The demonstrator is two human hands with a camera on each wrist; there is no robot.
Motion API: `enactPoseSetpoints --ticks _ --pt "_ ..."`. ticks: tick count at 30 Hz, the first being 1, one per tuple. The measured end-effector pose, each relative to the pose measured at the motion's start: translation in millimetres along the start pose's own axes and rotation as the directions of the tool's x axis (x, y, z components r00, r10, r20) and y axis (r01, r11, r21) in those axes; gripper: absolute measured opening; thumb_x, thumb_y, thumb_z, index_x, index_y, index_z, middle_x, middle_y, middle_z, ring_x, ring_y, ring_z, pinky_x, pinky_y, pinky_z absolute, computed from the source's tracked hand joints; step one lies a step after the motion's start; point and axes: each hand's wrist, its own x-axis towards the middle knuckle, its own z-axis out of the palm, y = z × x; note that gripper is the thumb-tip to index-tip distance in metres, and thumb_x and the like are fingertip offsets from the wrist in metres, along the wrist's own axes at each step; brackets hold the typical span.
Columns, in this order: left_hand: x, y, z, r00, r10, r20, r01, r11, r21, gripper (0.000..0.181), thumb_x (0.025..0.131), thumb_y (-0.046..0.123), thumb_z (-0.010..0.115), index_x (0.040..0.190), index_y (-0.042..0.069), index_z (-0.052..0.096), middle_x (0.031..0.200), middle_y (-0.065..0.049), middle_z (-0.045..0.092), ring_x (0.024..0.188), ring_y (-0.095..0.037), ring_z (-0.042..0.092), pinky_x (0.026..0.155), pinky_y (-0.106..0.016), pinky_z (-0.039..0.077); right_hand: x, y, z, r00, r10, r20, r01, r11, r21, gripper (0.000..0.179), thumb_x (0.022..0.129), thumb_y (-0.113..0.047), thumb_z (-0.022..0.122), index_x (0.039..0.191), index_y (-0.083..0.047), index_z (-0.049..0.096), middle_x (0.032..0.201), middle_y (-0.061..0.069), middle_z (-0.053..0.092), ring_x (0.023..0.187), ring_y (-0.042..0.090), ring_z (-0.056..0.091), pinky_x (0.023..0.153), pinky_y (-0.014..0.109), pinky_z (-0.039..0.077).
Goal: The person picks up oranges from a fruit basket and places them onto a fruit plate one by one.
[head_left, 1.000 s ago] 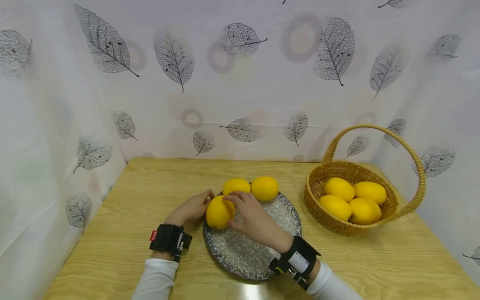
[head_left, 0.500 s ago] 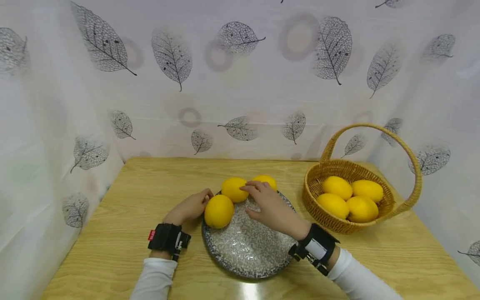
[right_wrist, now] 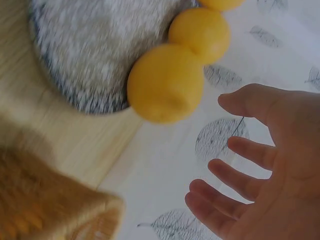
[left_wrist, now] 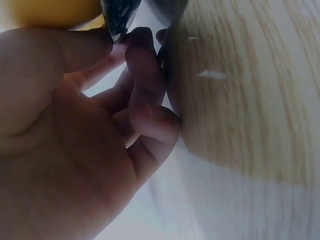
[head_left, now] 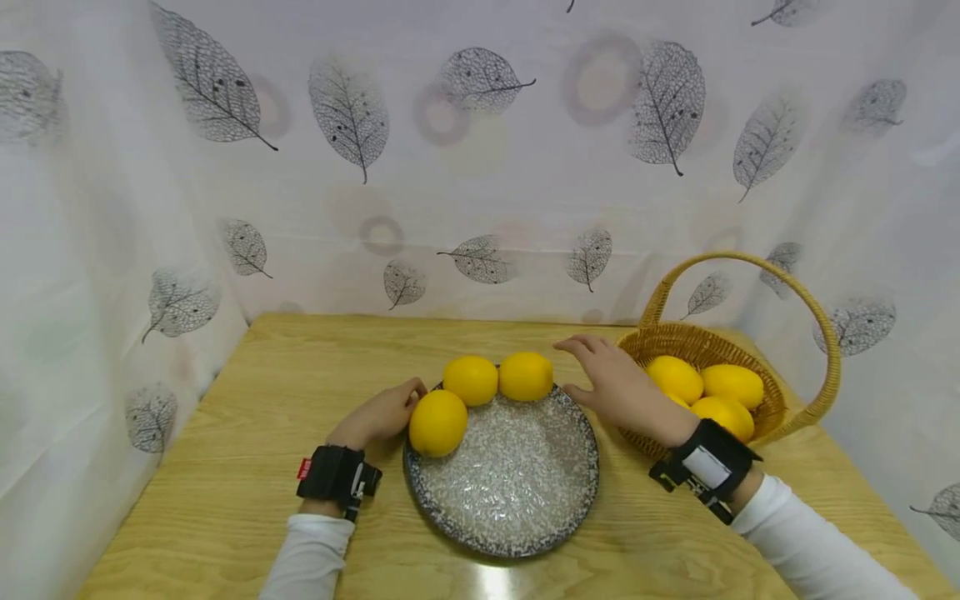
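Observation:
A round speckled grey plate (head_left: 510, 483) with a dark rim rests on the wooden table. Three lemons line its far left side: one at the left (head_left: 438, 423), one behind it (head_left: 470, 381), and one at the back (head_left: 526, 377). My left hand (head_left: 377, 417) pinches the plate's left rim; in the left wrist view the thumb lies at the rim (left_wrist: 119, 17) and curled fingers are beneath. Between the plate and the wicker basket (head_left: 813, 404), my right hand (head_left: 628, 393) hangs with spread fingers, holding nothing. It hides part of the basket's left side.
Several lemons (head_left: 722, 417) lie in the basket, whose tall arched handle (head_left: 821, 312) rises at the right. A white curtain (head_left: 487, 192) with leaf prints hangs behind the table (head_left: 330, 350) and along both sides.
My right hand has left the left lemon and moved right across the plate towards the basket, uncovering the back lemons. My left hand has stayed at the rim.

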Motion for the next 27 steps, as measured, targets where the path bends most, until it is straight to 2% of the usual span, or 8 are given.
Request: enactPoseSetpoints --ticks 8,15,20,27 --pt "0.7 -2.5 0.2 1.0 -0.003 -0.001 0.003 1.0 -0.002 0.022 0.104 0.012 0.036 0.115 0.009 0.054 0.107 -0.016 0.066 0.085 -0.024 0.055 0.079 -0.041 0.047 -4.8 48 -17 0.991 0.12 0.054 -0.12 0.993 -0.015 0.061 0.089 -0.023 0.066 0.141 0.0 0.044 0.141 0.03 0.047 0.124 0.048 0.043 0.1 0.064 0.041" --pt "0.0 -4.3 1.3 1.0 -0.021 -0.005 0.021 1.0 0.003 0.022 0.104 0.013 0.036 0.115 0.01 0.055 0.108 -0.016 0.066 0.087 -0.024 0.055 0.08 -0.042 0.047 -14.0 86 -24 0.957 0.243 0.162 -0.246 0.969 0.003 0.072 0.09 -0.027 0.064 0.145 0.006 0.033 0.142 0.044 0.034 0.124 0.062 0.031 0.099 0.073 0.034" --pt "0.9 -4.2 2.7 1.0 -0.013 -0.001 0.013 1.0 -0.003 0.023 0.104 0.013 0.036 0.115 0.009 0.055 0.11 -0.016 0.066 0.088 -0.024 0.055 0.082 -0.043 0.048 -20.1 111 -26 0.937 0.277 0.213 -0.288 0.957 0.021 0.08 0.087 -0.028 0.067 0.145 0.01 0.028 0.142 0.048 0.027 0.124 0.064 0.028 0.098 0.076 0.032" --pt "0.8 -3.6 1.2 1.0 0.015 -0.019 -0.016 1.0 -0.006 0.023 0.104 0.012 0.035 0.115 0.008 0.055 0.107 -0.017 0.067 0.087 -0.024 0.056 0.081 -0.043 0.048 -19.2 133 -32 0.912 0.282 0.297 -0.303 0.953 0.024 0.09 0.082 -0.027 0.073 0.145 0.014 0.024 0.14 0.053 0.024 0.122 0.064 0.031 0.098 0.074 0.034"
